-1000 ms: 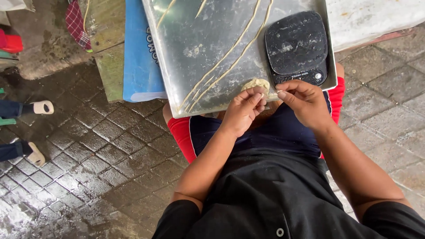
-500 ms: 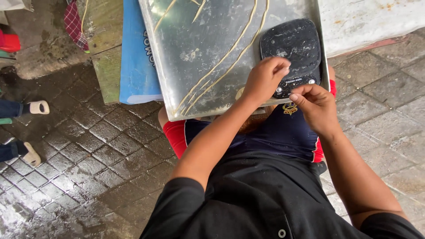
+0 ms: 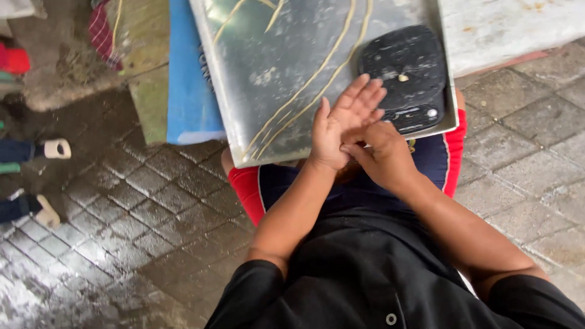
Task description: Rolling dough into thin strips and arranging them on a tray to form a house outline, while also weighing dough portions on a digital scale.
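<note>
My left hand point(image 3: 341, 125) lies flat with its fingers stretched out over the near edge of a metal tray point(image 3: 274, 79) that rests on my lap. My right hand point(image 3: 384, 155) presses its curled fingers into the left palm. Whatever is between the two palms is hidden. Long thin strands of pale dough point(image 3: 317, 73) lie diagonally across the tray. A black kitchen scale point(image 3: 408, 67) sits on the tray's right side, just beyond my fingertips, with a small crumb of dough point(image 3: 402, 77) on its top.
A blue flat bag point(image 3: 186, 91) lies left of the tray, and a pale slab point(image 3: 512, 27) is at the upper right. The wet paved ground point(image 3: 134, 219) spreads around me. Another person's feet in sandals point(image 3: 42, 176) are at the far left.
A second ago both hands pinched a lump of dough at the tray's edge. The left hand then reached onto the scale, and now it has come back and pressed flat against the right hand.
</note>
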